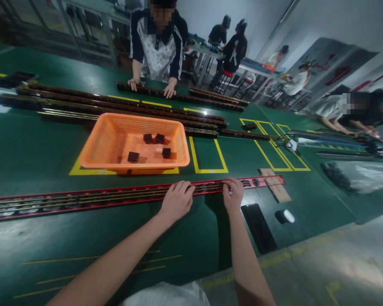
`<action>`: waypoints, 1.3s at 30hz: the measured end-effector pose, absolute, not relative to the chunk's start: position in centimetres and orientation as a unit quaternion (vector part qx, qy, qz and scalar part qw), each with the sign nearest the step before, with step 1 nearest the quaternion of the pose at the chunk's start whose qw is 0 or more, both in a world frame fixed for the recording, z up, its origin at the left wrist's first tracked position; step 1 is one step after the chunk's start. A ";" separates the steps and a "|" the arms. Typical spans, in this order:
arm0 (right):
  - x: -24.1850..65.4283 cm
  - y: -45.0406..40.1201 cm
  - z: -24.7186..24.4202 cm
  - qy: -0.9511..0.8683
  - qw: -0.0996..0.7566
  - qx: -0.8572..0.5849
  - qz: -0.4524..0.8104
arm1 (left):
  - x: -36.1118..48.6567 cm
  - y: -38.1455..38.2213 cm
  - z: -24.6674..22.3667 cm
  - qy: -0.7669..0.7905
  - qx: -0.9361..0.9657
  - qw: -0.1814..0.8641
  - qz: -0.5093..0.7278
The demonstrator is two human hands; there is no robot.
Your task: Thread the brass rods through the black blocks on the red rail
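A long, narrow red rail [121, 193] lies across the green table in front of me, with dark parts and thin brass-coloured strips running along its channel. My left hand [178, 199] is curled over the rail near its middle, fingertips on the far edge. Further right, my right hand [233, 193] grips the rail with bent fingers and the thumb on the near side. What lies under the fingertips is hidden. The rail's right end rests on a flat brown block [282, 194].
Behind the rail stands an orange basket [92, 148] with several small black blocks [133, 157]. Dark rails [130, 109] lie beyond it, where a co-worker [156, 42] has both hands on one. A black phone [259, 227] and small white-topped object [285, 216] lie at right. Thin brass-coloured rods [60, 260] lie near me.
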State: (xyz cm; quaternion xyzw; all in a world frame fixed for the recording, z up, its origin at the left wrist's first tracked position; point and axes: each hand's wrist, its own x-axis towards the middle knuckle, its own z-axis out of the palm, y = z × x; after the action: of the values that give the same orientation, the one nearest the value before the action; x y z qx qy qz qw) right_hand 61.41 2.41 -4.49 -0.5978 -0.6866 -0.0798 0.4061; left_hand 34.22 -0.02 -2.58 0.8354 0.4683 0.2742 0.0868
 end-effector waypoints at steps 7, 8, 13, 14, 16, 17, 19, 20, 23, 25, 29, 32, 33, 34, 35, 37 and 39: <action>61.4 2.4 -4.7 -0.685 0.393 -0.610 -0.070 | 34.2 0.0 -2.6 0.466 0.839 0.083 0.269; 61.4 2.4 -4.7 -0.686 0.393 -0.609 -0.071 | 34.2 0.0 -2.6 0.467 0.839 0.082 0.267; 61.4 2.5 -4.6 -0.688 0.392 -0.606 -0.075 | 34.2 0.0 -2.5 0.469 0.840 0.078 0.261; 61.4 2.5 -4.5 -0.688 0.393 -0.606 -0.076 | 34.2 0.0 -2.5 0.469 0.840 0.080 0.261; 61.3 2.5 -4.5 -0.689 0.396 -0.602 -0.080 | 34.2 0.0 -2.3 0.469 0.840 0.087 0.258; 61.3 2.5 -4.5 -0.689 0.397 -0.601 -0.082 | 34.2 0.0 -2.2 0.469 0.840 0.091 0.256; 61.3 2.5 -4.5 -0.689 0.400 -0.598 -0.085 | 34.2 0.1 -2.0 0.472 0.839 0.099 0.251; 61.3 2.5 -4.5 -0.689 0.400 -0.598 -0.085 | 34.2 0.1 -1.8 0.475 0.838 0.102 0.248; 61.3 2.5 -4.5 -0.690 0.399 -0.597 -0.086 | 34.2 0.0 -1.2 0.480 0.835 0.121 0.240; 61.4 2.5 -4.6 -0.691 0.397 -0.597 -0.088 | 34.0 -0.2 -0.8 0.475 0.836 0.137 0.239; 61.5 2.6 -4.7 -0.695 0.399 -0.591 -0.093 | 33.1 -1.4 0.4 0.451 0.852 0.154 0.219; 61.5 2.7 -4.7 -0.696 0.402 -0.588 -0.094 | 32.0 -2.8 1.6 0.438 0.866 0.169 0.170; 61.5 2.7 -4.7 -0.696 0.402 -0.588 -0.094 | 31.5 -3.4 2.0 0.431 0.873 0.180 0.144; 61.5 2.7 -4.7 -0.695 0.403 -0.588 -0.094 | 30.9 -4.1 2.2 0.418 0.881 0.194 0.111; 61.5 2.7 -4.7 -0.695 0.402 -0.588 -0.094 | 30.3 -4.8 2.4 0.406 0.887 0.207 0.075; 61.5 2.7 -4.7 -0.694 0.402 -0.590 -0.094 | 29.0 -6.3 2.3 0.386 0.894 0.225 0.003; 61.5 2.7 -4.7 -0.693 0.402 -0.591 -0.094 | 27.8 -7.7 1.7 0.393 0.888 0.235 -0.052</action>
State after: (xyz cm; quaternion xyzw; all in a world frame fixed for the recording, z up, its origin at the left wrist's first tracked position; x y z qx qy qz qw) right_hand 61.50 2.69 -4.71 -0.5910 -0.6931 -0.0942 0.4017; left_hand 27.79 -7.72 1.65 0.8876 0.3926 -0.0524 0.2352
